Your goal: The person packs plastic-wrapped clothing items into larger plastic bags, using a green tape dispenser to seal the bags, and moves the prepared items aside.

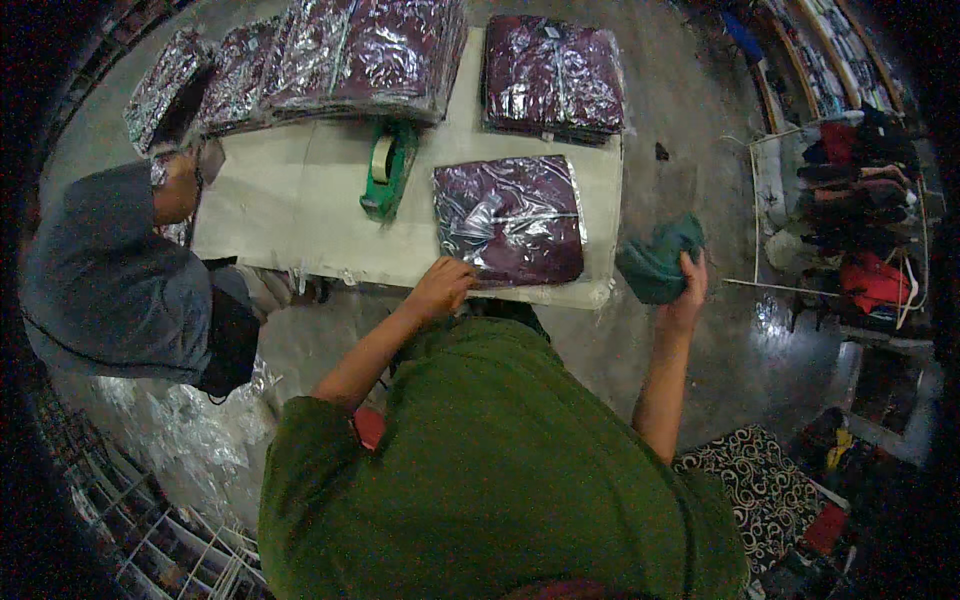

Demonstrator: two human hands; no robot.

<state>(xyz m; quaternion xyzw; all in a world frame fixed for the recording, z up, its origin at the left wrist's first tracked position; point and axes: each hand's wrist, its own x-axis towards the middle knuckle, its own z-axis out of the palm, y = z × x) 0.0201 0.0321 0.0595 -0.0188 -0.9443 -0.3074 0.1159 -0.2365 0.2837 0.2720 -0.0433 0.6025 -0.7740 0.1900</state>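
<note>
A folded maroon garment in a clear, shiny plastic bag [515, 222] lies flat near the front edge of the table. My left hand [443, 288] is at its near left corner, fingers curled together on the plastic edge. Off the table's right side, my right hand [690, 290] grips a crumpled dark green cloth [660, 262], holding it up above the floor. Just left of the bagged garment stands a green tape dispenser [386, 175] with a roll of pale tape.
On the pale table [290, 185], bagged maroon garments are stacked at the back right [553, 75] and back left [365, 55]. A person in a grey top [125, 270] works at the table's left end. Clothes hang on a rack [860, 195] at right; loose plastic [185, 430] lies lower left.
</note>
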